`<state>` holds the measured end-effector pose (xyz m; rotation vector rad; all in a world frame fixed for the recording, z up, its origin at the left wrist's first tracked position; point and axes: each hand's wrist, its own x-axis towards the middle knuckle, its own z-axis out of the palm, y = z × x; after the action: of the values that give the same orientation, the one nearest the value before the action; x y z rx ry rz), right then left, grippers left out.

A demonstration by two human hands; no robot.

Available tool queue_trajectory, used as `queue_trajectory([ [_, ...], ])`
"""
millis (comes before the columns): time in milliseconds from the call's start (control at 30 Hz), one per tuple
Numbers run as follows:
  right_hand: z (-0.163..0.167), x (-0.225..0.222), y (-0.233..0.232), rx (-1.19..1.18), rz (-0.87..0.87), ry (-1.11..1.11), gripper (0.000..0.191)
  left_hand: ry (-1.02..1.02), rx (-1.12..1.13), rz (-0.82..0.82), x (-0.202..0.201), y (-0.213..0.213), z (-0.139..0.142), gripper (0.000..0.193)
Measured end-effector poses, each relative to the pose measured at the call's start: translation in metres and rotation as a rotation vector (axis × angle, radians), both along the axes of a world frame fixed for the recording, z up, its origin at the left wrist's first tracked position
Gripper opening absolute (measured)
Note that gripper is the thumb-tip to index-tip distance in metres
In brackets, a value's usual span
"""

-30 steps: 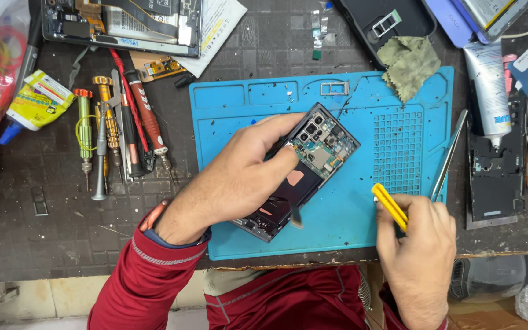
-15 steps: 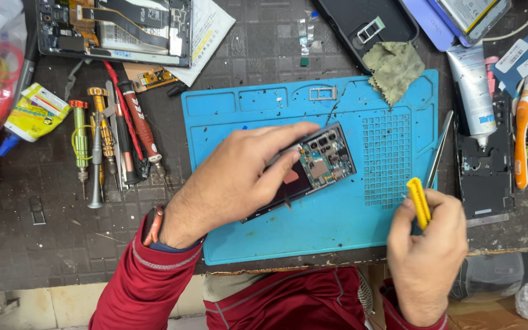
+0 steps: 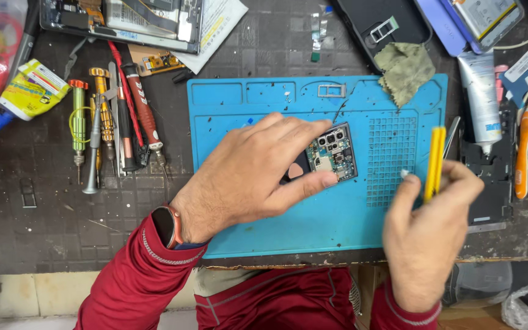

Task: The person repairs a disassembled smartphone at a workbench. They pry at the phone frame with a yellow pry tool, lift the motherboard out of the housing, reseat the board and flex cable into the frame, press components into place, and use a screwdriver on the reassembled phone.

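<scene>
My left hand (image 3: 252, 174) lies over an opened phone (image 3: 331, 153) on the blue repair mat (image 3: 264, 110), gripping it between thumb and fingers; only the phone's top end with camera modules and circuit board shows. My right hand (image 3: 426, 235) is at the mat's right front edge, holding yellow tweezers (image 3: 435, 162) upright, a little to the right of the phone and apart from it.
Several screwdrivers (image 3: 114, 125) lie left of the mat. A disassembled phone (image 3: 123, 21) sits at top left, a green cloth (image 3: 406, 68) at the mat's top right corner, a white tube (image 3: 483, 101) and an orange tool (image 3: 524, 146) at right. A small metal frame (image 3: 331, 90) rests on the mat.
My left hand has turned the phone and covered more of it. My right hand has risen from the front edge and stood the yellow tweezers upright.
</scene>
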<state>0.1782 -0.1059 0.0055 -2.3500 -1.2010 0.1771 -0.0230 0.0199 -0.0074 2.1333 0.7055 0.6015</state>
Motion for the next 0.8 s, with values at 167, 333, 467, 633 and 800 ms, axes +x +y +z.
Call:
queue_trajectory([
  [167, -0.013, -0.006, 0.008, -0.004, 0.167, -0.124, 0.035, -0.005, 0.134, -0.044, -0.002, 0.002, 0.002, 0.09],
  [333, -0.017, 0.0, 0.008, -0.027, 0.246, -0.175, 0.03, 0.118, 0.284, -0.088, 0.002, 0.002, -0.001, 0.106],
  [467, -0.018, 0.001, 0.012, 0.011, 0.241, -0.23, 0.027, 0.137, 0.325, -0.102, 0.004, 0.0, -0.006, 0.105],
  [633, 0.003, -0.001, 0.022, 0.033, 0.278, -0.343, 0.03, 0.108, 0.324, -0.113, 0.007, 0.0, -0.009, 0.1],
  [800, 0.04, 0.002, 0.052, 0.072, 0.54, -0.299, 0.034, 0.142, 0.302, -0.124, 0.007, 0.0, -0.01, 0.099],
])
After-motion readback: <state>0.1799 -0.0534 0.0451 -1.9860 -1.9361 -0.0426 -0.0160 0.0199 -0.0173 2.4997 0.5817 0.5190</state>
